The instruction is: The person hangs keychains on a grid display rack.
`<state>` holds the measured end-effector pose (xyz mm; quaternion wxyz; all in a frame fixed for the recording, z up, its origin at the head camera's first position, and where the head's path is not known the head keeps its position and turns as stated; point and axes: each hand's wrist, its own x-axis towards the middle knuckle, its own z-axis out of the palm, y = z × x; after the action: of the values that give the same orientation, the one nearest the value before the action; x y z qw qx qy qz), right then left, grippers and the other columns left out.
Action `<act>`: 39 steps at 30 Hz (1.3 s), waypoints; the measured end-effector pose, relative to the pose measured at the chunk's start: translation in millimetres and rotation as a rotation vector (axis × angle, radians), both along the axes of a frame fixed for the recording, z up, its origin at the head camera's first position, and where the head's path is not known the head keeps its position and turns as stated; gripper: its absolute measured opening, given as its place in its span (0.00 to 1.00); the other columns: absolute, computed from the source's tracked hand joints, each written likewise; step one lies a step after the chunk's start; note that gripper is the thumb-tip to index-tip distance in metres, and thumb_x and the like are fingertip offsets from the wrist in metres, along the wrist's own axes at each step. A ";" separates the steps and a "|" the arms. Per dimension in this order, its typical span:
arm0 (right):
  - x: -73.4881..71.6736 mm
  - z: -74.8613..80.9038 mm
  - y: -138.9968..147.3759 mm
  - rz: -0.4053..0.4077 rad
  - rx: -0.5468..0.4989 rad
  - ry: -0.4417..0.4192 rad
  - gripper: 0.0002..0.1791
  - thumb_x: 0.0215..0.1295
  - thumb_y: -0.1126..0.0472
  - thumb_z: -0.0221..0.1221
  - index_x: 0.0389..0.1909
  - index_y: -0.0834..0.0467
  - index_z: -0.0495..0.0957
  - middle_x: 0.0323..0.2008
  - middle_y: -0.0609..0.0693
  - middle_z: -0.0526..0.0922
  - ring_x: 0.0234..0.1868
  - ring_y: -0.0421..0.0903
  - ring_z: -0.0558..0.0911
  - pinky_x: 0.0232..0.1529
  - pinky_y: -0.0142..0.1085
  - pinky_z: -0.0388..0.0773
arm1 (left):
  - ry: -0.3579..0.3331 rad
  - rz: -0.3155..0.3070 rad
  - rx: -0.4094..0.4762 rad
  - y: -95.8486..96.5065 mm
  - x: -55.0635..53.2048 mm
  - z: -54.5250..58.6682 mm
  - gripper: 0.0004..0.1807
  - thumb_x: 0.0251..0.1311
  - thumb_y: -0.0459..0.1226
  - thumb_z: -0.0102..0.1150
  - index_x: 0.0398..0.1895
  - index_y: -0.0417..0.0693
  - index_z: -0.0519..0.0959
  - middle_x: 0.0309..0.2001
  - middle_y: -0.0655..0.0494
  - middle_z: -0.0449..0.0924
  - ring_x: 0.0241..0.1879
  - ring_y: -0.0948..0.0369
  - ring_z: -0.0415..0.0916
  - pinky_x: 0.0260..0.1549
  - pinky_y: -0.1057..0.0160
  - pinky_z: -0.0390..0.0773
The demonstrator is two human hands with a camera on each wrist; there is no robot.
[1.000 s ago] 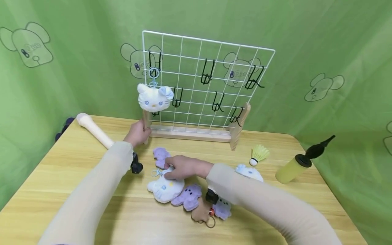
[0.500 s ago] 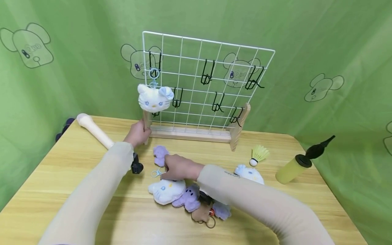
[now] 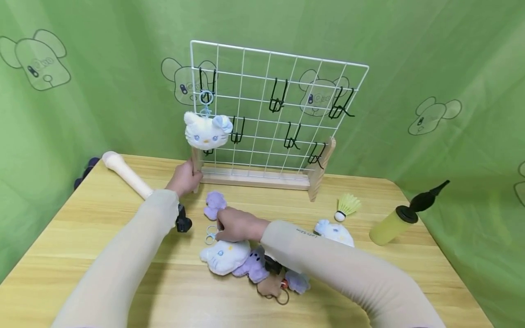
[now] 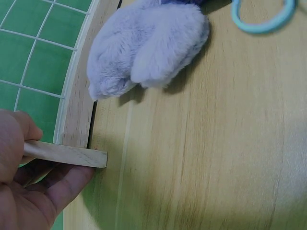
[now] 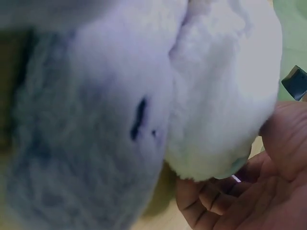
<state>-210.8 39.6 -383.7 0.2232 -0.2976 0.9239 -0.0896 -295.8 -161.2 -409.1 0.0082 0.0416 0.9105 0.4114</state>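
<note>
My left hand [image 3: 183, 178] grips the wooden foot [image 4: 67, 154] of the wire grid rack [image 3: 270, 109], just left of the frame's centre in the head view, fingers curled round the upright. My right hand [image 3: 234, 224] sits at mid-frame on the bench [image 3: 82, 237], fingers closed on the top of the white cat plush [image 3: 224, 256] beside its pale blue key ring [image 3: 211, 233]; the wrist view shows the fingers [image 5: 225, 201] curled under white fur. A purple plush [image 3: 215, 204] lies just above that hand, touching it.

To do this well, I judge I should pinch the ring itself rather than the fur, so the loop hangs free for a black hook [image 3: 237, 130], and hold the rack steady so it does not tip.

Against the frame a second ago, my right hand has drawn up and left in the picture, the white plush has shifted slightly with it, and my left hand has stayed on the rack.
</note>
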 end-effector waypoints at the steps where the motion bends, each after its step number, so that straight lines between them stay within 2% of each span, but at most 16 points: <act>1: 0.1 0.0 0.0 0.000 -0.003 -0.003 0.12 0.69 0.55 0.67 0.42 0.56 0.76 0.34 0.45 0.75 0.35 0.40 0.74 0.34 0.29 0.74 | 0.001 0.002 0.000 -0.1 0.0 -0.1 0.23 0.73 0.32 0.46 0.65 0.24 0.67 0.54 0.25 0.80 0.42 0.44 0.83 0.39 0.54 0.89; 7: -2.1 -0.7 -0.7 0.021 -0.042 -0.034 0.15 0.67 0.59 0.68 0.50 0.54 0.75 0.40 0.46 0.73 0.41 0.40 0.72 0.41 0.30 0.74 | 0.001 0.001 0.003 -0.7 0.6 0.1 0.23 0.72 0.31 0.46 0.65 0.24 0.67 0.51 0.26 0.81 0.35 0.49 0.81 0.31 0.61 0.85; 13: -3.7 0.7 -3.1 0.034 -0.038 -0.032 0.13 0.67 0.60 0.68 0.47 0.55 0.76 0.41 0.47 0.72 0.39 0.40 0.71 0.40 0.29 0.72 | 0.012 0.005 0.004 -0.6 -1.3 1.5 0.22 0.72 0.31 0.46 0.63 0.24 0.68 0.49 0.27 0.81 0.31 0.53 0.78 0.26 0.65 0.81; 16: -2.7 2.2 -3.6 0.031 -0.017 -0.014 0.16 0.66 0.57 0.69 0.50 0.55 0.75 0.41 0.47 0.73 0.38 0.41 0.72 0.39 0.30 0.74 | 0.009 0.009 -0.003 -0.5 -1.4 1.5 0.22 0.71 0.31 0.46 0.63 0.24 0.68 0.50 0.26 0.81 0.33 0.52 0.79 0.28 0.64 0.82; 21: -0.3 5.3 -1.6 0.003 0.011 0.021 0.21 0.65 0.51 0.71 0.50 0.55 0.74 0.39 0.46 0.75 0.37 0.41 0.74 0.35 0.31 0.76 | -0.010 0.004 0.009 0.0 0.0 1.4 0.24 0.72 0.31 0.46 0.67 0.24 0.66 0.55 0.24 0.79 0.40 0.46 0.82 0.38 0.56 0.88; 23: -0.7 6.1 0.1 -0.001 -0.009 0.013 0.18 0.66 0.52 0.71 0.48 0.56 0.75 0.36 0.46 0.75 0.35 0.41 0.74 0.33 0.31 0.75 | -0.009 0.006 0.015 0.2 0.1 1.2 0.24 0.72 0.31 0.46 0.67 0.24 0.66 0.55 0.24 0.79 0.41 0.45 0.82 0.40 0.54 0.88; 27: -3.2 7.2 3.7 0.013 -0.074 -0.022 0.10 0.67 0.62 0.67 0.42 0.60 0.76 0.31 0.46 0.74 0.33 0.42 0.72 0.33 0.30 0.72 | -0.007 0.012 0.023 0.8 -1.9 2.1 0.23 0.71 0.31 0.46 0.65 0.24 0.67 0.52 0.25 0.80 0.36 0.49 0.82 0.34 0.58 0.87; 30: -5.0 6.3 5.1 0.016 -0.098 -0.030 0.07 0.66 0.67 0.65 0.40 0.62 0.77 0.29 0.47 0.74 0.33 0.43 0.72 0.33 0.30 0.72 | -0.023 0.009 0.029 1.0 -3.5 3.1 0.23 0.72 0.31 0.46 0.66 0.25 0.66 0.52 0.26 0.80 0.36 0.50 0.82 0.34 0.60 0.87; 36: -6.4 0.9 5.4 0.006 -0.094 -0.055 0.08 0.67 0.66 0.66 0.40 0.60 0.75 0.31 0.47 0.75 0.34 0.42 0.72 0.35 0.30 0.73 | -0.029 0.011 0.014 0.7 -1.2 2.9 0.24 0.72 0.30 0.46 0.67 0.24 0.66 0.56 0.24 0.79 0.43 0.43 0.83 0.41 0.53 0.89; 39: -8.3 -0.8 7.8 0.004 -0.130 -0.090 0.11 0.66 0.65 0.67 0.41 0.60 0.74 0.32 0.47 0.74 0.34 0.42 0.72 0.35 0.29 0.72 | -0.024 0.013 0.011 0.7 -1.8 1.4 0.24 0.73 0.31 0.46 0.67 0.25 0.66 0.56 0.25 0.79 0.45 0.42 0.83 0.45 0.50 0.89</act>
<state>-219.1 47.4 -384.5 0.2451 -0.3092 0.9044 -0.1624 -297.6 -160.5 -407.7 0.0162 0.0307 0.9083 0.4169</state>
